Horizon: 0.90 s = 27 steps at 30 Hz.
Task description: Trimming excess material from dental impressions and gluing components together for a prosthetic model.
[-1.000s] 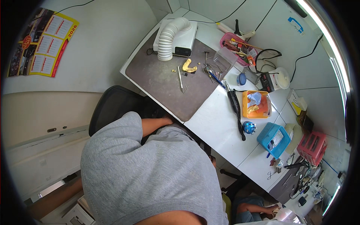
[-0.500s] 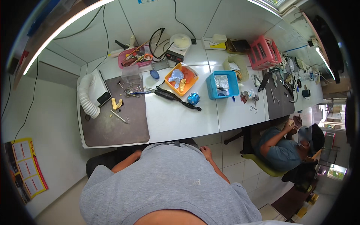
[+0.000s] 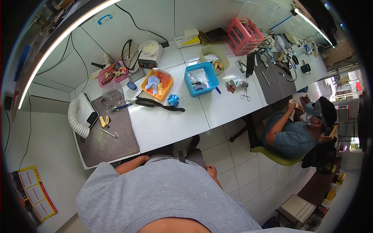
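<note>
Both of my hands are below the bench's front edge, beside my grey shirt. My left hand [image 3: 144, 159] lies by my lap near the dark mat, its fingers mostly hidden. Beside my right thigh is my right hand [image 3: 211, 169], fingers loosely curled with nothing visible in them. On the dark mat [image 3: 110, 149] lie a yellowish dental cast [image 3: 104, 121], a slim metal tool [image 3: 109, 133] and several small bits. A black handpiece [image 3: 149, 102] with a coiled cord rests on the white bench top. Behind it, an orange tray [image 3: 170, 94] holds a blue impression and a yellow cast.
Farther back are a pink tool tray [image 3: 103, 80], a scale-like device [image 3: 149, 58], a blue bin [image 3: 208, 91] and a pink basket [image 3: 237, 44]. A white hose [image 3: 74, 112] curves at the left. Another person [image 3: 289, 130] sits at the right, holding a small pale object.
My view has turned, so the bench now slants and its contents sit farther left in the picture. My legs show more. Things on the bench keep their places.
</note>
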Tool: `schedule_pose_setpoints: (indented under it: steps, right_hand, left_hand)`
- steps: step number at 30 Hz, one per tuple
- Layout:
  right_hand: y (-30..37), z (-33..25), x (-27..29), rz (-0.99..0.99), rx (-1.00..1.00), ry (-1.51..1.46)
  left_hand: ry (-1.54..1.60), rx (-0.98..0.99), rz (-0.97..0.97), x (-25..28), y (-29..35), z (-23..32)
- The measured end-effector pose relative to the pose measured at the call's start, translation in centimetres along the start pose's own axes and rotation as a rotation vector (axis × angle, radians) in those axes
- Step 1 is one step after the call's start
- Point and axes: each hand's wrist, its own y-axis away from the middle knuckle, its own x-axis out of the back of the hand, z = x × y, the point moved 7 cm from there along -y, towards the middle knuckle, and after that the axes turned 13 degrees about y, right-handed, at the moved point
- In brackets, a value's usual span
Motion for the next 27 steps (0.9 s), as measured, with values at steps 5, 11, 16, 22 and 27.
schedule_pose_setpoints:
  steps: [5, 11, 16, 22, 27]
  right_hand:
    - [-4.1, 4.3, 3.0, -0.015, 0.055, 0.097]
    - [-8.8, 3.4, 9.8, 0.08, 0.146, -0.117]
    - [-8.7, -5.2, 19.7, 0.401, 0.335, -0.337]
    - [-7.5, -17.2, 31.0, 0.587, 0.517, -0.35]
    - [-13.4, -24.1, 42.7, 0.817, 0.653, -0.25]
  left_hand:
    - [-0.29, -0.086, 0.027, -2.3, -0.2, 5.7]
    - [0.044, 0.001, 0.303, -4.4, 2.1, 12.0]
    - [0.22, -0.005, 0.405, -5.0, 1.9, 13.0]
    - [-0.181, -0.141, 0.194, -5.5, -0.2, 14.4]
    - [-0.016, -0.203, 0.517, -4.4, 0.3, 16.4]
